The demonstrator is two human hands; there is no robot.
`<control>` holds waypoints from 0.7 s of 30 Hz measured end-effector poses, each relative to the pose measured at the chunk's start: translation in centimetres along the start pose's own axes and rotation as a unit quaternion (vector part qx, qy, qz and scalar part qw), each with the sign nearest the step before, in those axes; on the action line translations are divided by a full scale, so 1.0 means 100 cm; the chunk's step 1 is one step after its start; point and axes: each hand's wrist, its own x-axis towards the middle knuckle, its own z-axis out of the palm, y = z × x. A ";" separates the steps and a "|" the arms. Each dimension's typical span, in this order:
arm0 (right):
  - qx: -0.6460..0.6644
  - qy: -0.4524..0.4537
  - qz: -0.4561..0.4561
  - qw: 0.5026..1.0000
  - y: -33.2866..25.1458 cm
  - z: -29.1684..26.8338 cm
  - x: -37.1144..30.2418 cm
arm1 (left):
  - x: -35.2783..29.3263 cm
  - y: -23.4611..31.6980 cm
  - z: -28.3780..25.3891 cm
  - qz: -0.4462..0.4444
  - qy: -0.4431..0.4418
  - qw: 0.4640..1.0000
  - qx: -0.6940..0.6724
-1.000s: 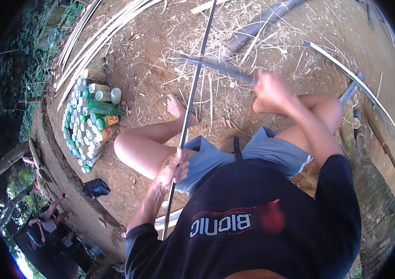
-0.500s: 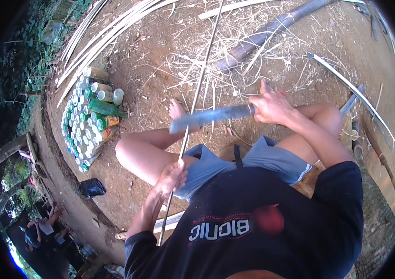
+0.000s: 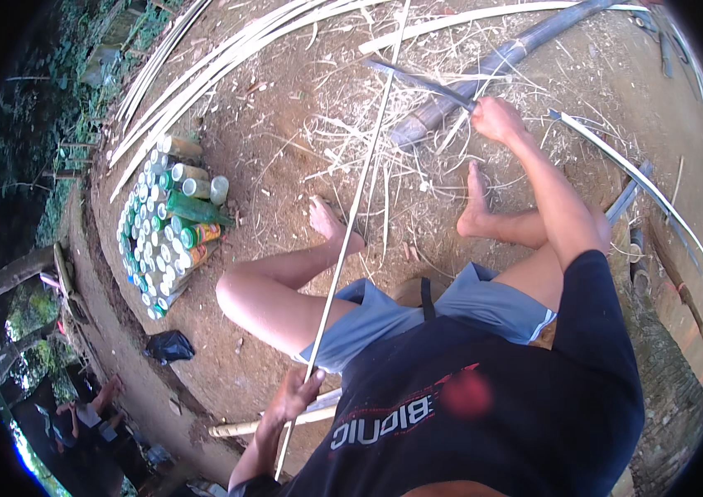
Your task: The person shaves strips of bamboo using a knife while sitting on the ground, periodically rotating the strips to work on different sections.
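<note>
Strip [image 3: 350, 217] is pinched in left hand [image 3: 295, 393]; right hand [image 3: 496, 118] fists around knife [image 3: 418, 80]. Best keep strip taut, blade angled away from feet.

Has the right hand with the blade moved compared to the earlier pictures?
Yes. The right hand with the long blade has swung away from the body, past the right foot, up to the thick bamboo pole.

A long bamboo strip [image 3: 350, 224] is gripped by the left hand [image 3: 295, 396] while a dark blade [image 3: 418, 81] is held out by the right hand [image 3: 496, 118].
</note>
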 end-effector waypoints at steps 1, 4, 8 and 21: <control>0.003 0.011 -0.025 1.000 0.004 -0.001 0.001 | -0.004 -0.006 -0.003 -0.002 -0.009 1.000 0.010; -0.018 0.055 -0.142 0.988 0.004 0.039 -0.001 | -0.013 -0.027 0.004 0.004 0.029 0.999 -0.036; -0.080 0.070 -0.234 0.966 0.033 0.045 0.029 | -0.013 -0.021 0.003 -0.010 0.064 0.995 0.081; 0.237 0.003 -0.008 0.972 0.001 0.038 -0.121 | 0.028 0.028 0.033 0.050 0.128 0.990 -0.036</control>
